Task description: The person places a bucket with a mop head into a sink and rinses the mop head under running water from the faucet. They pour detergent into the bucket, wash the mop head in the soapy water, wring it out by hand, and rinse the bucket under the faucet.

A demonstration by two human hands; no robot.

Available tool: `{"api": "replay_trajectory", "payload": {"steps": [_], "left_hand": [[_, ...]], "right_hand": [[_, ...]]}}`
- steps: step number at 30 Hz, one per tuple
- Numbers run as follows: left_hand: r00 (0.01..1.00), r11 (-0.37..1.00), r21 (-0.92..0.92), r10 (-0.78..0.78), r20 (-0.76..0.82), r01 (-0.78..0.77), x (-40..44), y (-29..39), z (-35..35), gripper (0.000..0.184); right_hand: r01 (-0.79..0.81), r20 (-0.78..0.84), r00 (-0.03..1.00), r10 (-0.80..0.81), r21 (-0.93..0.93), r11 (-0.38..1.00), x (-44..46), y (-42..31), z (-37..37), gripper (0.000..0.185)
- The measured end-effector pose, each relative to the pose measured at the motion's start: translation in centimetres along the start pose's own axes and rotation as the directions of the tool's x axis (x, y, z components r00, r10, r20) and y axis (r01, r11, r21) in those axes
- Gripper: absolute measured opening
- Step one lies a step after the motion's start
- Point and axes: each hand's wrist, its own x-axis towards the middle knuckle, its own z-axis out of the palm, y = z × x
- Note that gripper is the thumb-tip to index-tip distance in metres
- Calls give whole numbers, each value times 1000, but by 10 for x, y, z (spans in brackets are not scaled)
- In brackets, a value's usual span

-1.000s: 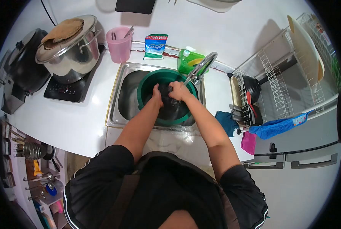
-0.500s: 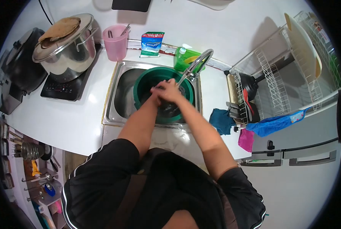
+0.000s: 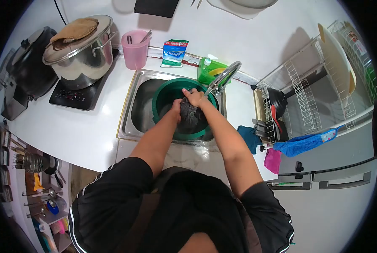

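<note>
White counter [image 3: 77,135], steel sink [image 3: 146,135] let into it. Lidded steel pot [image 3: 85,59] on a black cooktop [image 3: 72,96] toward the counter's left end, folded brown cloth [image 3: 75,29] on the lid; pot contents can't be seen. Green basin [image 3: 157,101] sits in the sink, nearer its right edge, holding the dark wet item [image 3: 191,118]. Pink cup [image 3: 134,54] stands behind the sink's back left corner, utensils inside. Green caddy [image 3: 203,76] is by the back right corner, with a bottle and something yellow in it. Dark item lies in the basin's middle, long axis roughly back edge to near edge; no clear front end to call a direction. Right hand [image 3: 194,98] grasps its back end from above, fingers bent over it. Left hand [image 3: 176,110] presses its left side; fingers mostly hidden, can't tell how far closed.
</note>
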Motion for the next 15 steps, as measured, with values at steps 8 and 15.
{"api": "replay_trajectory", "payload": {"steps": [8,15], "left_hand": [[994,998,-51,-43,-101,38,4,-5,7,51],[996,976,-211,-70,-55,57,6,-1,1,52]], "right_hand": [[-147,470,846,-252,660,736,-3,14,-56,21],[4,418,880,-225,468,884,-14,29,-62,17]]}}
